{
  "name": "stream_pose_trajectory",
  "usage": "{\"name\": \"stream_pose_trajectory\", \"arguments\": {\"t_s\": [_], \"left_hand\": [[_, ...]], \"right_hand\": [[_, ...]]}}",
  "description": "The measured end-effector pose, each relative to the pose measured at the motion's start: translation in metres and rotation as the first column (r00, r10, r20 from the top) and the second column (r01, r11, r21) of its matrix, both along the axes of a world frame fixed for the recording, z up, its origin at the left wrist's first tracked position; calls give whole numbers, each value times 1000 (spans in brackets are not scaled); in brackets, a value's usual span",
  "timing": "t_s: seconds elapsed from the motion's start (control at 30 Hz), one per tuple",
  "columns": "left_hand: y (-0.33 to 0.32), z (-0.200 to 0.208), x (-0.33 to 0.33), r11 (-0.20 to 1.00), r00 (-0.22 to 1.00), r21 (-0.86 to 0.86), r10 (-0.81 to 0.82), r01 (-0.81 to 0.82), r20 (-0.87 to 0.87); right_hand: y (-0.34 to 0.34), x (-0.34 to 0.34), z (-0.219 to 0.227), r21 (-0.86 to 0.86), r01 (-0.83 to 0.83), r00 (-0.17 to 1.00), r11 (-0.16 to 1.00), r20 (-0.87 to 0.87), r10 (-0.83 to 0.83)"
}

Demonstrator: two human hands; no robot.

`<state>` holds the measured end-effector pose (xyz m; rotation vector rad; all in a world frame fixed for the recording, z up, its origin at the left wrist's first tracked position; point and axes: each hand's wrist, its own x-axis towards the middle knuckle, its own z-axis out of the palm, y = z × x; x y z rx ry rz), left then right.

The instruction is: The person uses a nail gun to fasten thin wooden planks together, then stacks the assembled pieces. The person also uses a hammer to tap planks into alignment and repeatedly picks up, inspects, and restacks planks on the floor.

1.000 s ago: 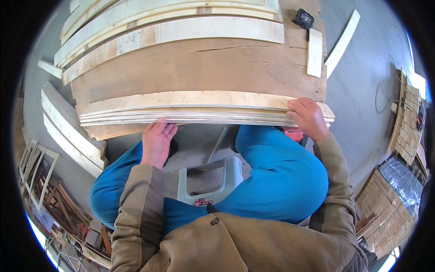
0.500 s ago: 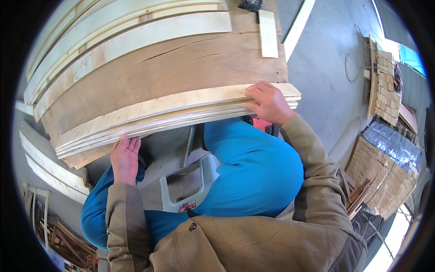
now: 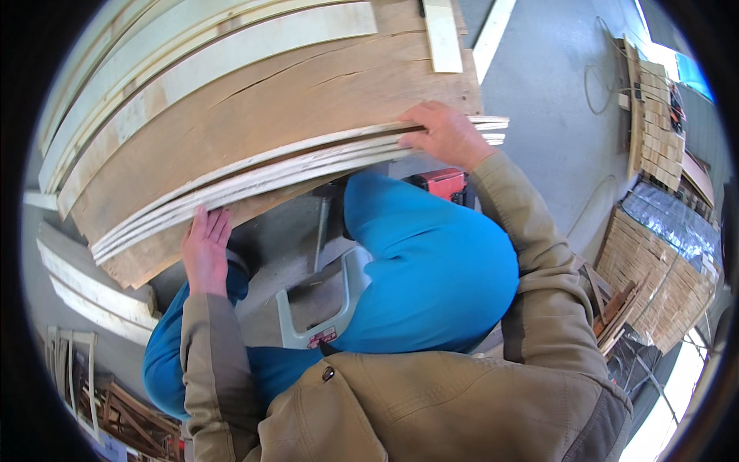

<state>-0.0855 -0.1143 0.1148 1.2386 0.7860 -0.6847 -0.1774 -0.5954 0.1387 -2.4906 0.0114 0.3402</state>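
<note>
Several long, pale plywood strips point(image 3: 308, 165) lie together along the near edge of a brown wooden board point(image 3: 300, 100). Their narrow edges face me, and a dark gap runs lengthwise between the far strip and the nearer ones. Near their right end, my right hand point(image 3: 450, 135) is closed around them, fingers over the far side and thumb on the near side. My left hand point(image 3: 206, 250) touches the near edge toward the left end with its fingers stretched out; its palm holds nothing.
More long strips point(image 3: 254, 50) lie across the board's far side, and a short pale piece point(image 3: 443, 38) rests at its right. Below are a grey plastic stool point(image 3: 354, 289) and a red case point(image 3: 443, 183). Wrapped wood stacks point(image 3: 647, 266) stand right; white planks point(image 3: 96, 289) lie left.
The strips have tipped so their edges show instead of the top one's broad face, and a gap has opened between them. My right hand has shifted slightly away from me. The view has shifted a little.
</note>
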Motion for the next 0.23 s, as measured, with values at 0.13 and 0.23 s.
{"name": "stream_pose_trajectory", "arguments": {"t_s": [0.13,0.23], "left_hand": [[-3,-5,8,999,999,-2,39,-39,-19],[0,-11,6,998,998,-17,56,-56,-13]], "right_hand": [[0,12,-1,-52,21,997,998,-69,-25],[2,15,1,-31,56,994,998,-96,-58]]}}
